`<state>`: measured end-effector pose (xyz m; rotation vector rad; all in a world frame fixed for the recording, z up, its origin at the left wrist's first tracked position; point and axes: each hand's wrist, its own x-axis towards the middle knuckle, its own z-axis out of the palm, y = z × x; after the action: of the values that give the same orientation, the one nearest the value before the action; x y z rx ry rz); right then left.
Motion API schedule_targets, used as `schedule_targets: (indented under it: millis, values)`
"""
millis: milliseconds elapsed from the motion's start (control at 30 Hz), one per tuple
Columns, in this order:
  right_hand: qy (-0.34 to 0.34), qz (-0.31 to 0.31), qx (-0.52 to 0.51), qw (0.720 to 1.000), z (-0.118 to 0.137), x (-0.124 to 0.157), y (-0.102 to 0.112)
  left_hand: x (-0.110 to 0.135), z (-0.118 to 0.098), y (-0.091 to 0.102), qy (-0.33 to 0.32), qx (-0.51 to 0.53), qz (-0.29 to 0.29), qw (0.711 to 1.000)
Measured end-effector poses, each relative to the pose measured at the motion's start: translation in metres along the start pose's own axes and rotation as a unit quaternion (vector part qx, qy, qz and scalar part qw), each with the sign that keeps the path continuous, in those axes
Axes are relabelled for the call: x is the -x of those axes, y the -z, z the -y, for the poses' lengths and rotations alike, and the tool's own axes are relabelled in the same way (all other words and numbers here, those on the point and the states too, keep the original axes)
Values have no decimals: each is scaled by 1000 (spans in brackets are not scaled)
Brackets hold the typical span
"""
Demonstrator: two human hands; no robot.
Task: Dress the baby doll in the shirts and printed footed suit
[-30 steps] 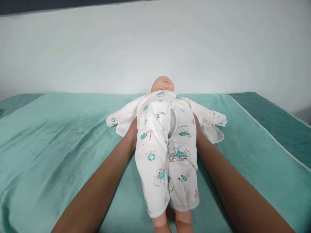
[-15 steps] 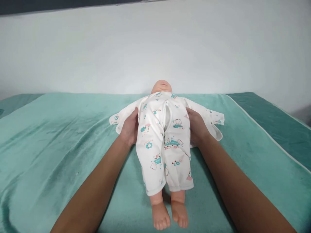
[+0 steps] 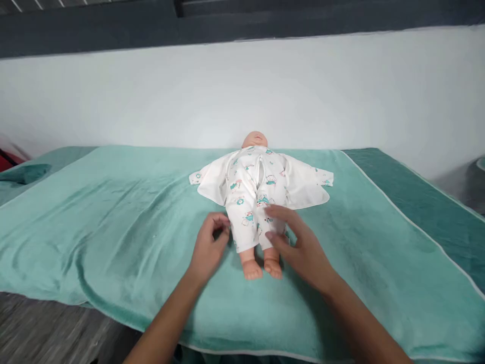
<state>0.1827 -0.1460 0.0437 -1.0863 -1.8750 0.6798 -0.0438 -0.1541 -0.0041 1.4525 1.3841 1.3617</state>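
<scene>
A baby doll [image 3: 256, 194] lies on its back on a teal blanket [image 3: 113, 212], head toward the white wall, dressed in a white romper printed with small teal and pink figures. Its bare feet point toward me. My left hand [image 3: 209, 247] hovers just left of the doll's legs, fingers loosely curled with nothing in them. My right hand [image 3: 299, 245] is over the doll's right leg, fingers spread and apart, holding nothing.
The blanket covers a table or bed whose near edge [image 3: 227, 346] shows at the bottom, with grey floor [image 3: 45, 333] beyond it on the left. A darker teal cloth [image 3: 413, 187] lies at the right. A white wall [image 3: 242, 86] stands right behind the doll's head.
Both hands have let go of the doll's sides and drawn back toward its legs. The view has pulled back, so the doll looks smaller and farther off.
</scene>
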Motion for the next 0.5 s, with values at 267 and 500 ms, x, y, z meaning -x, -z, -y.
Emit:
schedule_targets:
  millis: [267, 500]
  values:
    - [36, 139, 355, 924, 46, 2, -18, 46, -5, -9, -75, -199, 30, 977]
    - [73, 139, 370, 916, 53, -6, -26, 41, -9, 1, -57, -69, 9, 996]
